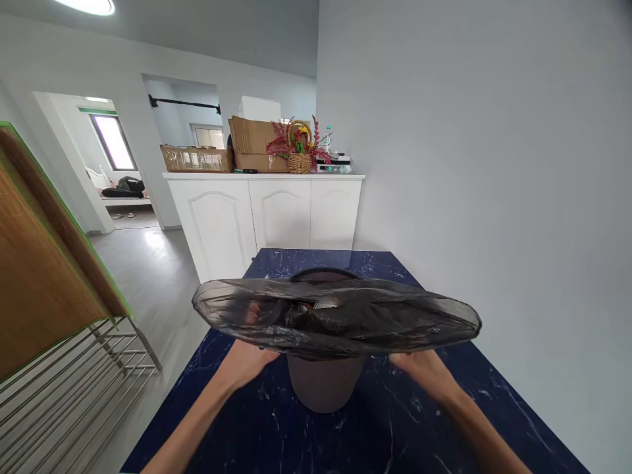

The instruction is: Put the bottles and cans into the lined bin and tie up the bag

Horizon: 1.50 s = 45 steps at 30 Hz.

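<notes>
A dark, thin plastic bag (395, 319) is stretched wide above a brown-grey bin (326, 385), which stands on the blue marbled table (266, 421). Through and inside the bag some shiny items show dimly, too unclear to name. My left hand (249, 359) is at the bag's lower left edge, its fingers closed and partly covered by the film. At the lower right edge, my right hand (419, 365) grips the bag, with its fingertips mostly hidden. The bin's dark rim shows behind the bag.
Beyond the table stands a white cabinet (281, 210) with cardboard boxes (197, 159), a flower basket (299, 162) and bottles. A metal rack (118, 355) with a brown board (44, 250) is at the left. A grey wall (474, 164) rises at the right.
</notes>
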Available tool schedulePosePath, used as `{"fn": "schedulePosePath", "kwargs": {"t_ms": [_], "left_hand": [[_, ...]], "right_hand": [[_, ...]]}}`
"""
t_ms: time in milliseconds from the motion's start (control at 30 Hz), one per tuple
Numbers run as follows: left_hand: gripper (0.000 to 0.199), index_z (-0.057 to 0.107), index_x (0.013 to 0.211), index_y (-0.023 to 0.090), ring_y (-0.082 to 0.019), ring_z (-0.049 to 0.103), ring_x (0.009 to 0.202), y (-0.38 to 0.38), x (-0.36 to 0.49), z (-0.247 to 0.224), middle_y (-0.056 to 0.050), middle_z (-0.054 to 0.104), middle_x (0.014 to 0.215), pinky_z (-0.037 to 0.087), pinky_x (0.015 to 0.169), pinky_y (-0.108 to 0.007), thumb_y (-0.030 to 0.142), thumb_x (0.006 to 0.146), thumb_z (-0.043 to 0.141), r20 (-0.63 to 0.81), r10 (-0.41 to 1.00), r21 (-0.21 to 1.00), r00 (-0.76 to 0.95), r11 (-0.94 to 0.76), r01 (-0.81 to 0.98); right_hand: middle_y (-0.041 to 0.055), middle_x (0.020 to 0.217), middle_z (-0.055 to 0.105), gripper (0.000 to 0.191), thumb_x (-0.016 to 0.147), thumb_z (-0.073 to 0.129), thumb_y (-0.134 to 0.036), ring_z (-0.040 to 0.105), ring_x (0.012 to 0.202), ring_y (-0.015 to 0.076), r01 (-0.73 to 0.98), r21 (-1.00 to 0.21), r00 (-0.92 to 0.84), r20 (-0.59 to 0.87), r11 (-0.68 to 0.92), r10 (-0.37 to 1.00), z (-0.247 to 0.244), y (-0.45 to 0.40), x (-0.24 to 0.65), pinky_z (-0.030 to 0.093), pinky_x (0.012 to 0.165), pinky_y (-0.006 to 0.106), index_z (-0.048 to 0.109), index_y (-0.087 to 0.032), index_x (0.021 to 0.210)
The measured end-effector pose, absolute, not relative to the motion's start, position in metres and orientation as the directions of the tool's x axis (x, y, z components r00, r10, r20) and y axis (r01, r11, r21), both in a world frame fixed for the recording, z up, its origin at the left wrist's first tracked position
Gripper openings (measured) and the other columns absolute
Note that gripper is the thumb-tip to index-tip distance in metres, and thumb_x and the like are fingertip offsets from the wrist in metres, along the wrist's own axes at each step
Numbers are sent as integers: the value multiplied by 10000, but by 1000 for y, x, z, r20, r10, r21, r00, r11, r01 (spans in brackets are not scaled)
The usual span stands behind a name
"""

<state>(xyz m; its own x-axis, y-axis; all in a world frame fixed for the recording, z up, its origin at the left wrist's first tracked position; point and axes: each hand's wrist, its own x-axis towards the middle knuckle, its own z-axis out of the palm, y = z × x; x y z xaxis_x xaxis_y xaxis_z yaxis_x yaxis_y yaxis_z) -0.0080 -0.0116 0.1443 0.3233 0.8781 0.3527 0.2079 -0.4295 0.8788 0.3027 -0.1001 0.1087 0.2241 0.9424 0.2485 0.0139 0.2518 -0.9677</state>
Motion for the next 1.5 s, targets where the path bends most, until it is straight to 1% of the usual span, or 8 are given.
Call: {"fn": "schedulePosePath", "kwargs": {"t_ms": [200, 400, 567, 667, 767, 1000, 1233, 1500], "left_hand": [[440, 775, 1309, 299, -355, 570, 1471, 13, 28, 227, -57, 747, 1412, 481, 1240, -481, 577, 975, 706, 271, 909, 963, 317, -261, -73], [443, 720, 1292, 206, -355, 677, 1327, 26, 47, 250, -114, 758, 1342, 586, 1109, -510, 530, 1040, 552, 172, 947, 924, 270, -60, -378], [261, 597, 911, 249, -238, 735, 1064, 26, 46, 259, -45, 719, 1037, 605, 1050, -455, 345, 1082, 425, 257, 955, 900, 147, -181, -397], [308, 458, 762, 230, -111, 511, 591, 25, 44, 257, 34, 411, 668, 618, 854, -290, 203, 1069, 457, 259, 945, 800, 201, -93, -593], [329, 442, 737, 212, -87, 214, 490, 24, 43, 252, 71, 207, 657, 469, 543, -177, 156, 1055, 503, 257, 915, 742, 312, 20, -670], [387, 499, 778, 226, -91, 184, 484, 17, 45, 247, 67, 340, 641, 294, 455, -225, 470, 1066, 589, 224, 855, 962, 468, -118, -246], [469, 477, 739, 242, -126, 343, 467, 14, 49, 253, 33, 456, 609, 331, 516, -293, 539, 1101, 454, 273, 792, 929, 546, -365, 65], [328, 610, 864, 253, -258, 613, 961, 9, 43, 261, -45, 669, 969, 485, 893, -345, 504, 1056, 524, 459, 812, 787, 360, -560, 259]], "right_hand": [[51, 1532, 657, 484, 951, 743, -614, 568, 1462, 295, -253, -878, 197, 364, 406, 910, 193, -36, 303, 523, 1179, 407, 737, -293, 1313], [20, 1030, 777, 333, 839, 868, -551, 732, 1180, 292, -549, -762, 223, 262, 344, 939, 227, -9, 294, 654, 949, 435, 684, -297, 951], [-95, 604, 438, 283, 913, 842, -335, 588, 623, 122, -588, -688, 192, 392, 425, 900, 237, -12, 292, 616, 940, 308, 566, -313, 855], [-113, 559, 209, 301, 951, 817, -400, 220, 442, 109, -567, -712, 145, 409, 414, 901, 235, -14, 290, 592, 719, 248, 554, -302, 841], [-113, 551, 220, 304, 978, 767, -527, 172, 436, 105, -518, -765, 62, 412, 382, 909, 232, -18, 286, 510, 543, 232, 592, -298, 882], [-107, 550, 420, 365, 1055, 553, -669, 315, 372, 110, -253, -888, -210, 438, 384, 874, 233, -27, 278, 430, 380, 255, 606, -308, 1055], [-10, 720, 628, 196, 1091, 513, -294, 532, 594, 155, 336, -810, -491, 284, 480, 824, 243, -16, 269, 436, 589, 297, 626, -254, 936], [-48, 771, 350, 316, 988, 740, -472, 306, 646, 125, -65, -998, -319, 46, 27, 947, 251, 0, 257, 308, 540, 255, 573, -230, 873]]}}
